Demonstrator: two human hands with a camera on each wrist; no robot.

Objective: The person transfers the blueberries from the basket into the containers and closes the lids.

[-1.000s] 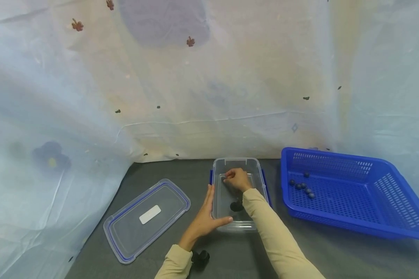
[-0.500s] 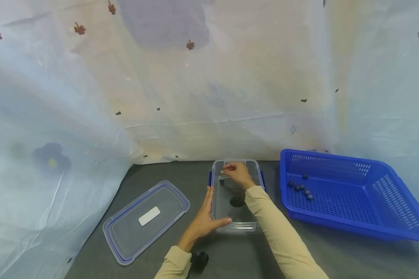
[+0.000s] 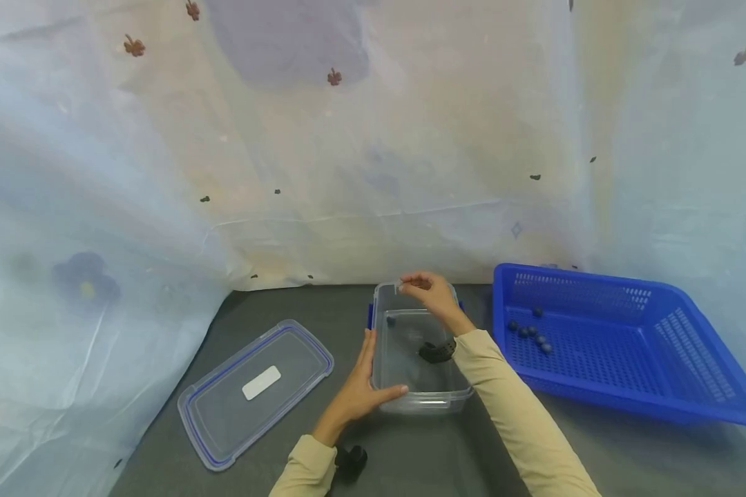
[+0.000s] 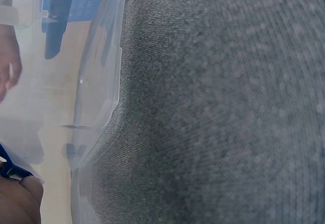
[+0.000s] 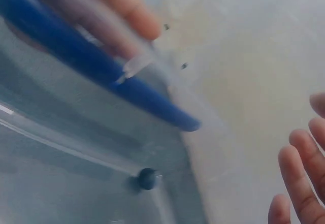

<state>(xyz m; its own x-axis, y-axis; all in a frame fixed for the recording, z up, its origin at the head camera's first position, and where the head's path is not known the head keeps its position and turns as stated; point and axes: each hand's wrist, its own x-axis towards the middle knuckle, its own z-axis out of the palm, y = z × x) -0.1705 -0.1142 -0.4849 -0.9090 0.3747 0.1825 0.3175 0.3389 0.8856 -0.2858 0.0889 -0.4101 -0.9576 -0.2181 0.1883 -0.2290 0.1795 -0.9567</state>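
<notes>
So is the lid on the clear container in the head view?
No: the lid lies flat on the table to the left, apart from the open clear container, whose side the left hand touches.

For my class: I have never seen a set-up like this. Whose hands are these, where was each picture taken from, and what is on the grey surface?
No machine here: a person works bare-handed, wearing a camera on the head and one on each wrist. The wide picture is the head view; the close blurry ones are the wrist views. On the grey surface stand a clear tub with one small dark ball inside, its lid lying apart, and a blue basket holding more balls. The left hand rests against the tub's side. The right hand hovers over the tub, holding nothing.
</notes>
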